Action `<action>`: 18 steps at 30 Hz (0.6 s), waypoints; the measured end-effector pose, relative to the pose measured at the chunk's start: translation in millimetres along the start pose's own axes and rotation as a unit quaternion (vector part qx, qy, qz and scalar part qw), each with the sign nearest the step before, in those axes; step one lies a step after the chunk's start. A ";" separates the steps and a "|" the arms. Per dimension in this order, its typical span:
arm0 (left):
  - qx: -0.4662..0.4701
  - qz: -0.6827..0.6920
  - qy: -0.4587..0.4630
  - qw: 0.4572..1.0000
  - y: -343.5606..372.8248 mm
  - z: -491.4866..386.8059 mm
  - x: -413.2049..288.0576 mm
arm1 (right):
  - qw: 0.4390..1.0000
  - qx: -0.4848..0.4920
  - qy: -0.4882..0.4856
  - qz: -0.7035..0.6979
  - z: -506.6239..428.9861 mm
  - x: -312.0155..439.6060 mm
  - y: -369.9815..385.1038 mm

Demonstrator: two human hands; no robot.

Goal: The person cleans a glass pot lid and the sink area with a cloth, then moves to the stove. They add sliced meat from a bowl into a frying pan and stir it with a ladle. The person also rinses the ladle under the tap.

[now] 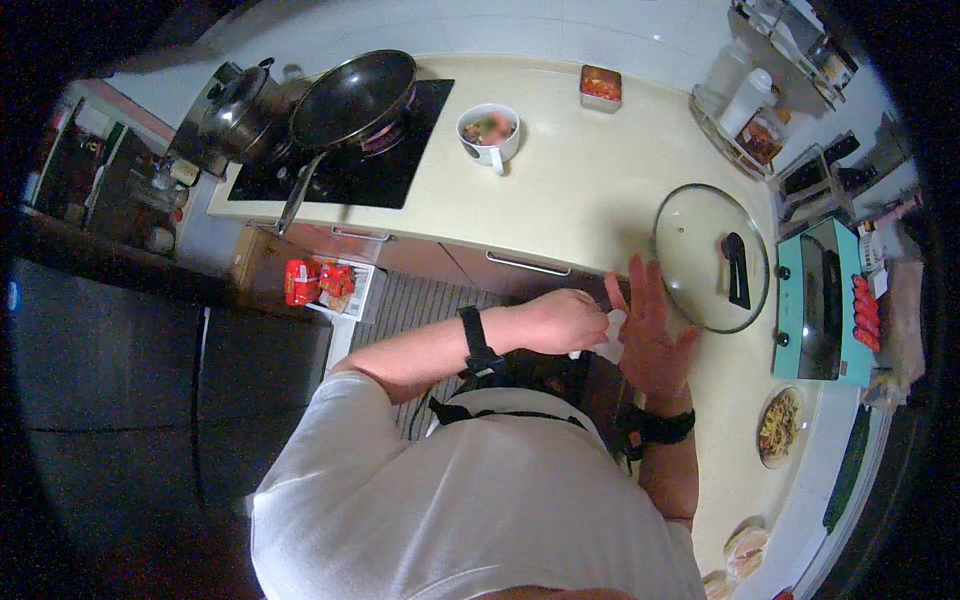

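Observation:
My left hand [566, 322] is closed around a crumpled white tissue [613, 337], in front of my body and below the counter's edge. The tissue presses against the palm side of my right hand [654, 337], whose fingers are spread. Just right of that hand, a round glass lid [694, 247] with a black handle [736, 271] lies on the cream counter [555, 217]. Both wrists wear black straps.
A wok [352, 97] stands tilted on the black cooktop [420, 142], beside a steel pot [244, 112]. A white mug [489, 135] of food and a red-lidded container [601, 88] stand farther back. At right are a teal toaster oven [821, 300] and a bowl of shredded food [780, 427].

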State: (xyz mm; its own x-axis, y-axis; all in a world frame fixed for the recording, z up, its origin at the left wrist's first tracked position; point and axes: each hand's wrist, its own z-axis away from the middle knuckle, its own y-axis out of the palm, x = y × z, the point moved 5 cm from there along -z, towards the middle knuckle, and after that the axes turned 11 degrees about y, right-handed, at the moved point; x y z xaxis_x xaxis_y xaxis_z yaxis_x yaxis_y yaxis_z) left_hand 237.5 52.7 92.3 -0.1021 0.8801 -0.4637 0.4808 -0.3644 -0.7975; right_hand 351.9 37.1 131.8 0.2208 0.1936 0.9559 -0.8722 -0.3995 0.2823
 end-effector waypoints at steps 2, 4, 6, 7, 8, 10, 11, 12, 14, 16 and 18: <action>-0.062 0.081 -0.210 0.972 -14.4 19.4 19.3 | 0.996 0.037 -0.016 -0.075 1.9 1.8 0.7; -0.228 0.205 -0.356 0.883 -28.2 35.3 31.1 | 0.996 0.013 0.003 -0.088 2.0 1.1 -0.5; -0.272 0.236 -0.316 0.878 -34.2 30.3 25.7 | 0.994 0.081 0.067 -0.029 1.7 -4.0 10.6; -0.286 0.283 -0.285 0.870 -33.4 25.9 21.2 | 0.991 0.098 0.092 -0.005 1.9 -6.2 14.2; -0.281 0.372 -0.230 0.854 -27.7 16.8 13.7 | 0.987 0.099 0.125 0.028 2.5 -10.6 17.0; -0.337 0.610 -0.268 0.665 -11.4 14.6 8.5 | 0.992 0.069 0.100 -0.026 2.0 -9.5 16.8; -0.336 0.644 -0.279 0.628 -6.2 13.1 3.6 | 0.992 0.077 0.100 -0.023 2.3 -10.5 18.2; -0.337 0.622 -0.277 0.650 -4.3 9.9 0.0 | 0.994 0.068 0.079 -0.032 1.1 -10.2 17.7; -0.313 0.633 -0.236 0.668 1.3 0.0 -9.1 | 0.974 0.044 0.095 0.201 -0.1 -17.6 15.6; -0.243 0.411 -0.226 0.849 3.5 -9.1 -15.2 | 0.981 -0.041 0.017 0.187 0.5 -12.3 3.9; -0.170 0.271 -0.229 0.919 11.9 -15.2 -19.6 | 0.991 0.004 0.005 0.133 4.9 -13.6 0.6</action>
State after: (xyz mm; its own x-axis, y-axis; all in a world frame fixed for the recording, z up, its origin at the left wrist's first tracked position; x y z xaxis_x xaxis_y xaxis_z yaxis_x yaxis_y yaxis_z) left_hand 258.5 35.8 97.7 -0.0860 0.3484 -0.9334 0.8052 -0.5274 -0.2711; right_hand 350.5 29.8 119.3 -0.0211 0.0889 0.9958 -0.8958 -0.4440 0.0206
